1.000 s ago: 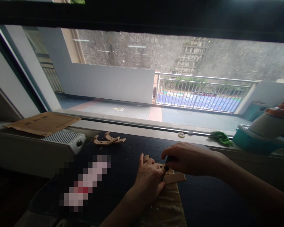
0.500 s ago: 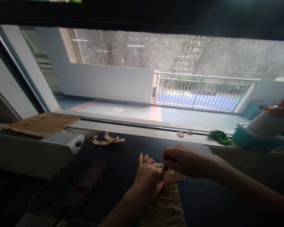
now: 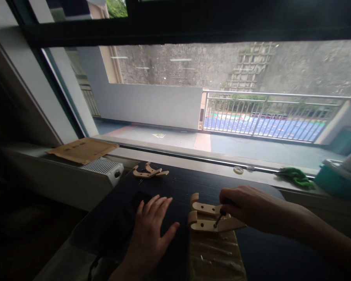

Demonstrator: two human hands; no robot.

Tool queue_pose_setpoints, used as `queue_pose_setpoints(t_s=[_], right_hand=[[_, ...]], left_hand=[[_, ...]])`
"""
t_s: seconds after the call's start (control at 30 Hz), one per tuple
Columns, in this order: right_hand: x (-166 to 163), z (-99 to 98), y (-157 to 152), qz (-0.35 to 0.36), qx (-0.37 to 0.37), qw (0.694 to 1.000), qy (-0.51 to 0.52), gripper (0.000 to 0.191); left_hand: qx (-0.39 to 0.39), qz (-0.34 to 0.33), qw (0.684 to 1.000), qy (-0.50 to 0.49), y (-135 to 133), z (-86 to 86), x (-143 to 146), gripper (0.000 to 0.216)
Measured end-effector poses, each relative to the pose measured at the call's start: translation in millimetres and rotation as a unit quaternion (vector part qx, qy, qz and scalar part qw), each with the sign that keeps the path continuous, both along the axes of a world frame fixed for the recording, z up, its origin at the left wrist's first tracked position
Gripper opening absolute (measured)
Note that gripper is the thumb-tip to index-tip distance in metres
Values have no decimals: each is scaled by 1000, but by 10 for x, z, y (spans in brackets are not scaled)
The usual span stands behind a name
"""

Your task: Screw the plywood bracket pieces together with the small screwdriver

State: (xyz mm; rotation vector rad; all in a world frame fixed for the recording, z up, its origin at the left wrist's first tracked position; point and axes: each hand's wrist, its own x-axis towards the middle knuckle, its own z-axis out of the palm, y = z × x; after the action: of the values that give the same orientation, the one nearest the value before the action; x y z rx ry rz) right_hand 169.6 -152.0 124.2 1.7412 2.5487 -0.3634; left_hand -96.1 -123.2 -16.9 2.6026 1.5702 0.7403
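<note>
My right hand [image 3: 236,201] is closed around the dark handle of a screwdriver [image 3: 218,221]. Its shaft slants down to a hole in the nearer of two pale wooden hooks [image 3: 208,225]. The farther wooden hook [image 3: 207,208] lies alongside, and each has a curled left end and round holes. Under them is a brownish block [image 3: 213,253] that looks wrapped in clear film or tape. My left hand [image 3: 153,222] is off the wood, to its left, with fingers spread over the table. A dark flat object [image 3: 140,198] lies by its fingertips, too dim to name.
More curved wooden pieces [image 3: 149,173] lie at the back of the black table [image 3: 181,185]. A white radiator [image 3: 108,168] and a brown envelope [image 3: 84,150] are at the left. On the sill are a tape roll [image 3: 238,170], a green cloth [image 3: 298,177] and a teal container [image 3: 336,175].
My left hand has let go of the wooden hooks and moved left, opening out. My right hand keeps the screwdriver at the nearer hook. The view has shifted left.
</note>
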Motion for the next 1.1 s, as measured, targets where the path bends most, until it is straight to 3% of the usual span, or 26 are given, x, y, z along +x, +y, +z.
queue_pose_setpoints(t_s=[0.13, 0.37, 0.5, 0.6, 0.73, 0.87, 1.1], right_hand=[[12, -34, 2, 1, 6, 1000, -6, 21], [24, -74, -7, 2, 19, 1000, -18, 22], [28, -80, -5, 4, 25, 999, -19, 21], [18, -68, -2, 1, 23, 1000, -21, 20], [-20, -39, 3, 9, 33, 999, -36, 20], [-45, -36, 18, 26, 32, 998, -44, 18], [-22, -49, 33, 34, 22, 999, -30, 19]], left_hand=[[-63, 146, 985, 70, 58, -206, -417, 55], [-110, 160, 977, 88, 15, -257, -523, 56], [-39, 93, 995, 22, -53, -48, -269, 48], [-8, -46, 998, -45, -157, 241, 79, 39], [-59, -194, 974, -102, -245, 538, 574, 30], [-121, -254, 958, -58, -175, 568, 900, 27], [-155, -217, 964, 5, -26, 440, 1013, 9]])
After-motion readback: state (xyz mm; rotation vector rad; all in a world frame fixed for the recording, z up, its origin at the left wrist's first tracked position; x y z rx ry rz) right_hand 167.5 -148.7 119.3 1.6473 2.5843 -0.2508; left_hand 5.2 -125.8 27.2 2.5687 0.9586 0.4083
